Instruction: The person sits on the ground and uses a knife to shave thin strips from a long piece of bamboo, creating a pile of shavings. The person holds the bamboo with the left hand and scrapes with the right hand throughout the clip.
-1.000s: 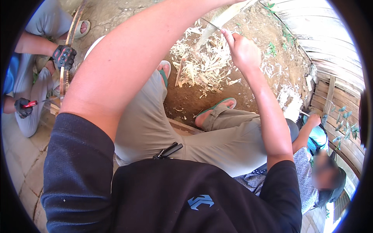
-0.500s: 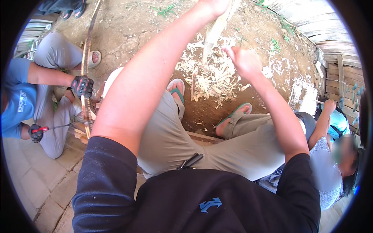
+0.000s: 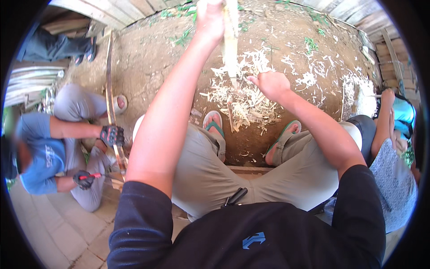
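Pale wood forms the strip (image 3: 230,49) in front of me, running from the upper edge of my view down to the curly shavings (image 3: 253,114) heaped on the brown soil (image 3: 143,67). My left grip (image 3: 210,20) is right beside the strip's upper part; the edge of the view cuts off my fingers, so I cannot tell how tightly they close. My right grip (image 3: 271,85) is curled tight on a slim tool (image 3: 247,79), of which only a dark bit shows by my thumb, near the strip's lower end and to its right. My sandals (image 3: 215,127) are planted on either side of the heap's near edge. On my left, a worker in a blue shirt (image 3: 42,154) has one black glove (image 3: 112,136) on a long curved slat (image 3: 109,85) and the other on a red handle (image 3: 92,176). On my right, someone in a speckled grey shirt (image 3: 394,188) sits near more white shavings (image 3: 363,101).
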Demonstrator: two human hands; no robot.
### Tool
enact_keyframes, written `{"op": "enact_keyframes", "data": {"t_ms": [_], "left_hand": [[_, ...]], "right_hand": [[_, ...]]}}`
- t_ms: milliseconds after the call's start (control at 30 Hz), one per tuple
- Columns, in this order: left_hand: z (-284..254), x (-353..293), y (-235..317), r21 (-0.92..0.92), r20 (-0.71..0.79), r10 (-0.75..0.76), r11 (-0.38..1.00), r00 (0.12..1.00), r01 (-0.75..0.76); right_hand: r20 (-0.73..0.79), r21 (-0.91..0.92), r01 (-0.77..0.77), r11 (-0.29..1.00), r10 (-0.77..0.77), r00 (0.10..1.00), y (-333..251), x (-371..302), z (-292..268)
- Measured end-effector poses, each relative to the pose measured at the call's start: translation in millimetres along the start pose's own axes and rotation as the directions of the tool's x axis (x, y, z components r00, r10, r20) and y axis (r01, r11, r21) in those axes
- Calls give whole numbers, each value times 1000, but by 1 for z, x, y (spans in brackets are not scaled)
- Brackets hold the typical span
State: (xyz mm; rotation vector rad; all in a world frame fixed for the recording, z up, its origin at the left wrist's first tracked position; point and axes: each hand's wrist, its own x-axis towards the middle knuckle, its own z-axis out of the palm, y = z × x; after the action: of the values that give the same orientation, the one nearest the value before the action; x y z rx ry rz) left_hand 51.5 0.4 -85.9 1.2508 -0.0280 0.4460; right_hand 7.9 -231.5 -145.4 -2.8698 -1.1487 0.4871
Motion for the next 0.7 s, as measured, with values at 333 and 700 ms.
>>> {"op": "enact_keyframes", "data": {"t_ms": [333, 700], "left_hand": [[11, -1, 28, 8, -34, -8, 1000, 999, 8], [2, -3, 33, 143, -124, 36, 990, 992, -18]], "right_hand": [[-74, 111, 36, 993, -28, 997, 1, 5, -15], [-151, 303, 84, 949, -39, 988, -7, 2, -61]]}}
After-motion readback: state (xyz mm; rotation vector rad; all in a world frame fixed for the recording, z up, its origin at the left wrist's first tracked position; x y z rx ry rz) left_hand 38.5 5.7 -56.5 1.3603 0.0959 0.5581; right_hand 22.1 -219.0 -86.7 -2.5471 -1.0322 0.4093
